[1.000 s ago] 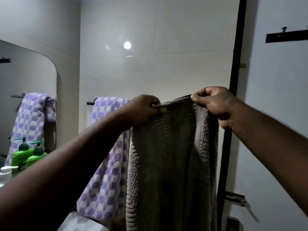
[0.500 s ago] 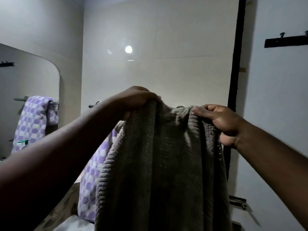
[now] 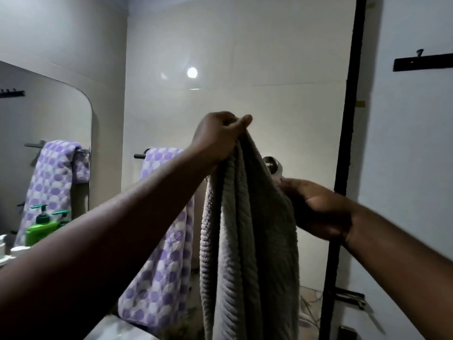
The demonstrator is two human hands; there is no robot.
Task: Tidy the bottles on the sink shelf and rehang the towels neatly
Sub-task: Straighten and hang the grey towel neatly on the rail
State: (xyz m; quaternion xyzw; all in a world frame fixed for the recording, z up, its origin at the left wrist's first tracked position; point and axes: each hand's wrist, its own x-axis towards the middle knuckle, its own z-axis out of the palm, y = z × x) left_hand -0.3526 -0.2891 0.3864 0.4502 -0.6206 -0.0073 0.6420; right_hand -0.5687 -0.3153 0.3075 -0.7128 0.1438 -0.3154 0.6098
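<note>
Towel fabric is being gathered at the middle of the frame: a grey ribbed towel (image 3: 247,241) is being held bunched at its top by the left hand (image 3: 218,138), which is clenched into a fist around the upper edge, thumb pointing right. The grey towel is hanging straight down from that fist, its long axis vertical, its ribs running lengthwise and its lower end being cut off by the bottom of the view. The right hand (image 3: 316,212) is being pressed against the towel's right side lower down, fingers curled into the folds in a grasp, though the hand is blurred and the exact hold is hard to make out. A chrome wall fitting (image 3: 273,164) is being partly covered by the towel's upper right edge, just above the right hand. To the left, a purple-and-white dotted towel (image 3: 159,253) is being carried by a dark towel bar (image 3: 140,155) on the tiled wall, draped with its long axis vertical and partly hidden behind the left forearm. Its reflection is being shown in the mirror (image 3: 61,114) at far left, in front of which a green pump bottle (image 3: 41,229) is standing upright. A black hook rail (image 3: 421,62) is being seen on the right wall.
</note>
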